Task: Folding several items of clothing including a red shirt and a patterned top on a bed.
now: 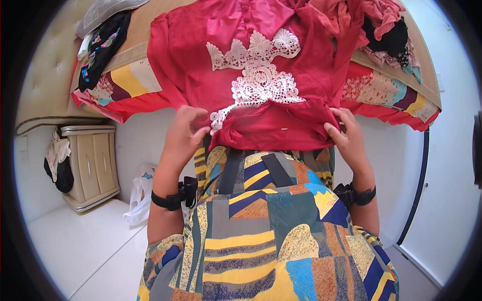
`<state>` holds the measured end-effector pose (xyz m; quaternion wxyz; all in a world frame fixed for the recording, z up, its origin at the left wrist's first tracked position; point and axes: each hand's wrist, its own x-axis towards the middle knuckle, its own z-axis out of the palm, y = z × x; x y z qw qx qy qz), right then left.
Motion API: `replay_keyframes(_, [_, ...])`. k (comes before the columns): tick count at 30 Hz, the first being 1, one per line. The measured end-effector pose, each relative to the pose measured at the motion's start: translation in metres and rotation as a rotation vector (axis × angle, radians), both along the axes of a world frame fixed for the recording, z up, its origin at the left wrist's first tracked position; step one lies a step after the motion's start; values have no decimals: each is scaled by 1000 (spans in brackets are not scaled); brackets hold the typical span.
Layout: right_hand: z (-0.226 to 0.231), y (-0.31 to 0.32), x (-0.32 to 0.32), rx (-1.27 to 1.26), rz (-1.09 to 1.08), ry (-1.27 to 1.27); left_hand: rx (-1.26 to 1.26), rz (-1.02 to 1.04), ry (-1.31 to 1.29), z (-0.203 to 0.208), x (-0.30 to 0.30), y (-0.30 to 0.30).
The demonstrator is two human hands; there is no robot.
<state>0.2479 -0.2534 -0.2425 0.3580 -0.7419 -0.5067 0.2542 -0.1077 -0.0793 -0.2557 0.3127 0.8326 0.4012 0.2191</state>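
across the bed (pixel 136 42) lay a red garment (pixel 221 85) with white lace (pixel 263 83), its near end between left hand (pixel 184 129) and right hand (pixel 350 134), fingers narrowly curled toward thumbs (whether pinching cloth, i couldn't tell).

The upper picture edge crops the red garment (pixel 188 65) and the grey cloth (pixel 108 14), the folded flap (pixel 261 131) conceals the fabric beneath it, and the pale mark (pixel 284 129) on the flap is too small to identify.

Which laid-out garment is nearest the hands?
The red garment with white lace, between the left hand and right hand; the black patterned garment and coral cloth lie farther off.
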Motion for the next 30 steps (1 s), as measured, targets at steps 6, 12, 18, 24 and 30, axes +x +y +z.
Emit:
replay_keyframes(6, [-1,-13,21,245,-168,534,-416,218,-270,26,-11,6])
replay_keyframes(12, [-32,-24,54,-134,-290,193,-615,247,-47,27,-28,15])
replay_keyframes(18, [-50,4,62,4,-261,-158,-423,268,-1,-35,-36,31])
replay_keyframes(24, [-65,58,61,61,-302,299,-702,473,-365,-44,4,42])
replay_keyframes(30, [-101,80,95,-54,-287,523,-639,464,-597,-53,4,61])
